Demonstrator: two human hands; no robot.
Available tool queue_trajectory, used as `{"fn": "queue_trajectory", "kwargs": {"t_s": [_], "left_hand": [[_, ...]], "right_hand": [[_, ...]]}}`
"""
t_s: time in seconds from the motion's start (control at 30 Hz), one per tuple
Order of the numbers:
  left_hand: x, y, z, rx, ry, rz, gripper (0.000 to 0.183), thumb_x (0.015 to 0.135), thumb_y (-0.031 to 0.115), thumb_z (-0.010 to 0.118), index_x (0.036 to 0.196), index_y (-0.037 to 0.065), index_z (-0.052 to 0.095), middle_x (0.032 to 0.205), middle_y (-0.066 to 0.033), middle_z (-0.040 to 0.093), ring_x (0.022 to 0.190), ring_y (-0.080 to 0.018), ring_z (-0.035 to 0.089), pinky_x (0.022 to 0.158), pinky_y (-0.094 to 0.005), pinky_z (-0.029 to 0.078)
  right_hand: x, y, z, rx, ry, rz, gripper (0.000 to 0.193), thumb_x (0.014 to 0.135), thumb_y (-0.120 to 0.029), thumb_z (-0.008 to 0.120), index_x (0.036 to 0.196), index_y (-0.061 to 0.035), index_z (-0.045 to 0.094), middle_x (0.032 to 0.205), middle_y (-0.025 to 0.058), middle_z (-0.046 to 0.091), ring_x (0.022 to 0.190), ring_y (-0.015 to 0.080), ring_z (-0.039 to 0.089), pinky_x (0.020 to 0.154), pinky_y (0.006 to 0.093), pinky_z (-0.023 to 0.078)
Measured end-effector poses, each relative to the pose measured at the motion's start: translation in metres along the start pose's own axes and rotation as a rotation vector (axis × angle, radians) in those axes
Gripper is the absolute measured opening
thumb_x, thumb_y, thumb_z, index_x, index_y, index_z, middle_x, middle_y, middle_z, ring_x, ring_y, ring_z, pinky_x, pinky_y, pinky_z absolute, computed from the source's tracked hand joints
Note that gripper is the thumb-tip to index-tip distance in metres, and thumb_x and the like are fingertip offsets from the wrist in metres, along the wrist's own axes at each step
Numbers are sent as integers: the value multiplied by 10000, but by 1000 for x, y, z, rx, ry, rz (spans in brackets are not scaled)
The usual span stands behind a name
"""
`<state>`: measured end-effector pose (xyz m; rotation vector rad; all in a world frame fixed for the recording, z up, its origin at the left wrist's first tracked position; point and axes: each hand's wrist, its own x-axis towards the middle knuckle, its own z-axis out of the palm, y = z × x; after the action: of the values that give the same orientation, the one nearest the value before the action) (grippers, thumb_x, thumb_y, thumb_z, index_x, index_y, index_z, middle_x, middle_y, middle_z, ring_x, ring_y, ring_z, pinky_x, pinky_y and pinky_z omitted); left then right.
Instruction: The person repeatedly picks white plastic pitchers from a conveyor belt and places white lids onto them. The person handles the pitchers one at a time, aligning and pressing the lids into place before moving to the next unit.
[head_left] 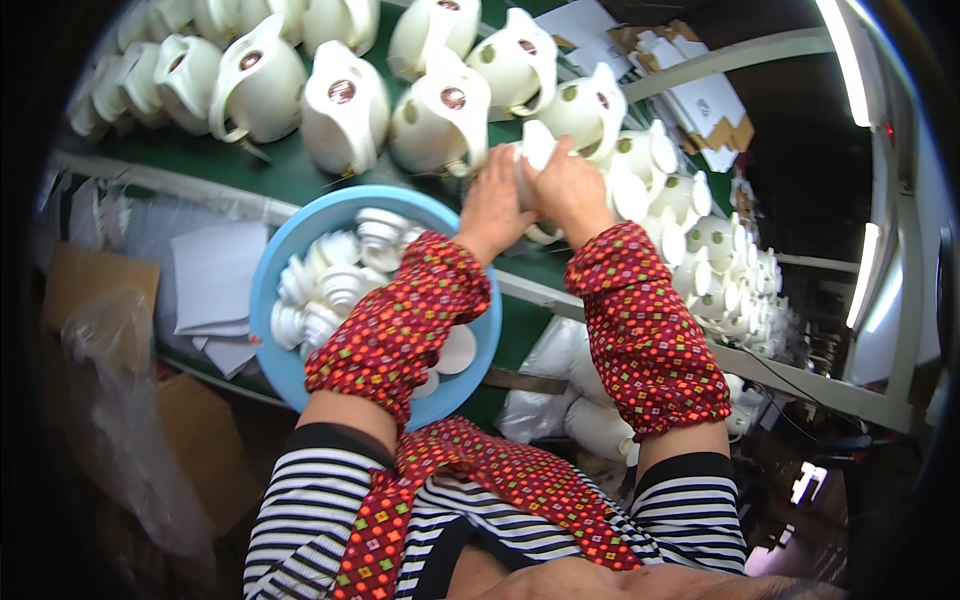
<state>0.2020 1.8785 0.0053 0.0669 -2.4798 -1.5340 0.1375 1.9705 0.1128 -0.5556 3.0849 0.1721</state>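
Note:
Both of my hands are stretched forward over the green bench, closed around a white plastic jug (538, 145). My left hand (490, 207) presses against its left side. My right hand (572, 190) grips its right side near the top. Much of this jug is hidden behind my fingers. Just beyond and to the left stands another white jug (415, 128) with a round coppery spot on top. Below my left forearm sits a light blue basin (268, 262) holding several white ridged lids (345, 287) and flat white discs (457, 348).
Rows of similar white jugs (262, 90) fill the green bench (290, 160) to the left and far right. Flattened cartons (690, 95) lie at the back. White sheets (215, 270), brown cardboard (100, 290) and clear plastic bags are at the near left. A metal rail (820, 385) edges the bench.

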Motion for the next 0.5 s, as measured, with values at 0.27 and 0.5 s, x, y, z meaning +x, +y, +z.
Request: {"fn": "queue_trajectory", "kwargs": {"t_s": [0.27,0.5], "left_hand": [[-35,11,-38,121,-10,27,851,811,168,829,1500,-29,369,1496,-260,474,1382,-407,485,1155,-446,416],[-150,-61,-191,434,144,-23,435,880,151,764,1269,7,633,1246,-205,624,1168,-404,576,1036,-469,462]], "right_hand": [[-2,-16,-22,-73,17,74,779,964,-703,529,1129,52,625,926,221,750,889,415,744,778,487,586],[-141,-65,0,267,-93,-504,531,818,-421,805,1193,-81,645,1120,165,633,1024,349,625,825,456,534]]}}
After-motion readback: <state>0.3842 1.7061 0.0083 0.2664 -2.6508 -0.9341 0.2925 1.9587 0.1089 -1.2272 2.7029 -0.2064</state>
